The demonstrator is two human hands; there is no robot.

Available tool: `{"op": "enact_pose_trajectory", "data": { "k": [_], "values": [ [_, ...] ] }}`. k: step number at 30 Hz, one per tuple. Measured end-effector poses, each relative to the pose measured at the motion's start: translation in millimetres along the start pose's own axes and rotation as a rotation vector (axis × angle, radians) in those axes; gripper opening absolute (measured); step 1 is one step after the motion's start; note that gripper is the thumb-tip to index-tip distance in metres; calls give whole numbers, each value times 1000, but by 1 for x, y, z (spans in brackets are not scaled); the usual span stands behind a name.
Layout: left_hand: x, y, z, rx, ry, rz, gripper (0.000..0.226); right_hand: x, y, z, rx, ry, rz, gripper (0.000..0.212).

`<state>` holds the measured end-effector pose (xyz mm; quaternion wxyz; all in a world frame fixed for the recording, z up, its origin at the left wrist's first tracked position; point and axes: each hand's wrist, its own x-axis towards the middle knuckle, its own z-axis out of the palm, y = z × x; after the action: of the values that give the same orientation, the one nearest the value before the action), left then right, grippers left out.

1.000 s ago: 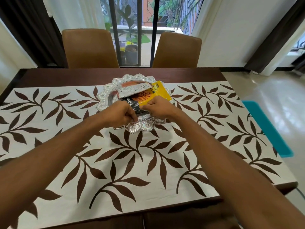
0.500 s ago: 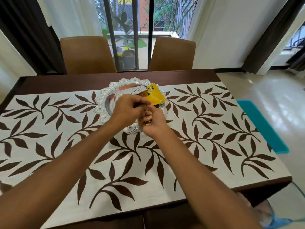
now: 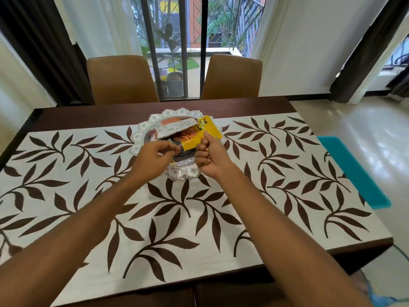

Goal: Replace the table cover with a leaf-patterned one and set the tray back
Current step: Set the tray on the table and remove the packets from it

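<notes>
Table cover [image 3: 190, 229], white with brown leaves

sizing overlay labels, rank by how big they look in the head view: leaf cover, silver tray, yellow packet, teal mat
1. leaf cover
2. silver tray
3. teal mat, though it lies farther off
4. yellow packet, partly hidden
</notes>
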<state>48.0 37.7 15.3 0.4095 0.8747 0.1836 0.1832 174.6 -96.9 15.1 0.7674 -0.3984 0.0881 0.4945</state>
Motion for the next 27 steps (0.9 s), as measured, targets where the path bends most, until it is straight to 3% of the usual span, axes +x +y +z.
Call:
{"op": "enact_pose_trajectory", "data": {
  "k": [2,5,8,14,17,21,24,27],
  "values": [
    [-4,-16,-3,204,-137,29,22,0,-4,3,-210,30,-67,45],
    [-3,-21,-4,384,-283,94,30,3,-7,6,-733,155,-265,47],
    [-4,-17,0,553,-406,153,32,12,-8,0,-938,223,-433,49],
    [-4,-17,3,581,-438,185,45,21,-10,-14,-960,223,-478,50],
    [0,-15,2,448,-368,149,29,21,-7,-19,-980,201,-479,51],
    [7,-12,6,253,-294,23,25,18,-5,-19,-961,206,-473,52],
    [13,0,15,116,-142,31,20,10,-4,-17,-802,194,-368,49],
    [15,26,30,-64,-60,85,19,2,1,-17,-490,155,-192,44]
  ]
}}
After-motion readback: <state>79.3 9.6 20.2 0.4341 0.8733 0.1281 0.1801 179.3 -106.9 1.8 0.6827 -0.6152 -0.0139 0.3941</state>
